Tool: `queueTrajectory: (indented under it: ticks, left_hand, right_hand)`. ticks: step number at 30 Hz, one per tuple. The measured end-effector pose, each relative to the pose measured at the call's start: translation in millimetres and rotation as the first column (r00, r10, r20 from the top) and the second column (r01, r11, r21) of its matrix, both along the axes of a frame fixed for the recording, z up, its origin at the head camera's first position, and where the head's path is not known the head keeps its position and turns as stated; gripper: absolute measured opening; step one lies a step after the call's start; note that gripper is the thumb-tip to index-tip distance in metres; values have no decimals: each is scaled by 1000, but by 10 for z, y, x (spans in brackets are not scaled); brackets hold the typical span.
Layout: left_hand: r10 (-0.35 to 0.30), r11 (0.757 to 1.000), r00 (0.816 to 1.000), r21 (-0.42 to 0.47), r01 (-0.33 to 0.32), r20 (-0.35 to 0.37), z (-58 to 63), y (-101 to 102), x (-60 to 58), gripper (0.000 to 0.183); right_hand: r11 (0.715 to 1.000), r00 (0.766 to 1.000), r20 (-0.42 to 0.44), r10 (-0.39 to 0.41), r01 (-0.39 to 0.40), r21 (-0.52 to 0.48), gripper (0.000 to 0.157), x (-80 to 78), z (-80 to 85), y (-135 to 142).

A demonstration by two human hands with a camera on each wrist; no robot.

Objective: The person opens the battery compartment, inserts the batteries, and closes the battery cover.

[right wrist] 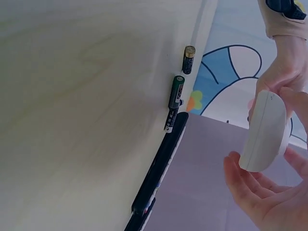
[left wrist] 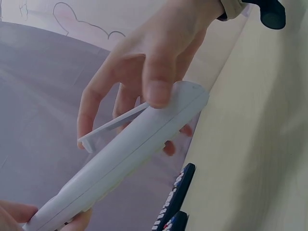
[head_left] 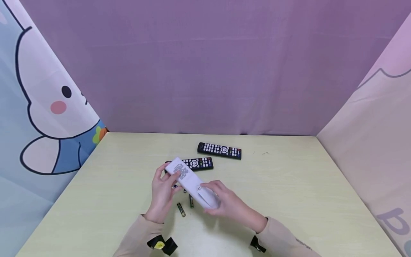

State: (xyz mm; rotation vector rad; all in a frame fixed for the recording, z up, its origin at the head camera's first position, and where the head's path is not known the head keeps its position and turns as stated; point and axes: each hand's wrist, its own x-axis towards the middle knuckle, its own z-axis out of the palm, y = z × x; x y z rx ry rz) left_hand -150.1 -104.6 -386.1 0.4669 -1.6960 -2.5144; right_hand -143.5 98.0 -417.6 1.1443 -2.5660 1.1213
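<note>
A white remote control (head_left: pixel 190 179) is held above the table, its printed back facing up. My left hand (head_left: pixel 162 191) grips its far end between thumb and fingers. Around the near end, my right hand (head_left: pixel 229 200) holds the remote, thumb on its side. In the left wrist view, the battery cover (left wrist: pixel 115 122) tilts up from the back, with a right fingertip at its raised edge. The inside of the battery compartment is hidden. Below lie loose batteries, including one battery (head_left: pixel 181 209) by the left wrist and another battery (head_left: pixel 191 201) under the remote.
One black remote (head_left: pixel 202 164) lies just behind the white one, partly covered by it. Another black remote (head_left: pixel 219 150) lies farther back. A purple cloth wall (head_left: pixel 205 71) closes off the table's back, with printed panels at both sides.
</note>
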Motion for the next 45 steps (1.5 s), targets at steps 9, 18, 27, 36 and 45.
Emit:
queueTrajectory:
  ticks: [9, 18, 27, 36, 45]
  left_hand:
    - [2, 1000, 1000, -3, -2, 4, -1, 5, -25, 50]
    - [-9, 1000, 1000, -13, 9, 14, -6, 25, -29, 50]
    - [-25, 999, 1000, -31, 26, 13, -4, 36, -13, 50]
    - [-41, 999, 999, -30, 41, -2, -10, 34, 15, 51]
    - [-34, 999, 999, -21, 34, 3, -39, 32, 5, 51]
  right_hand:
    - [997, 991, -131, 3, 7, 74, 71, -2, -44, 0]
    - [997, 981, -195, 5, 10, 76, 69, -7, -83, 15]
    - [995, 930, -366, 33, 3, 100, 69, -7, -98, 40]
    - [996, 860, -508, 39, 10, 92, 67, -5, -126, 47]
    - [997, 829, -558, 30, 15, 76, 64, -11, -140, 43]
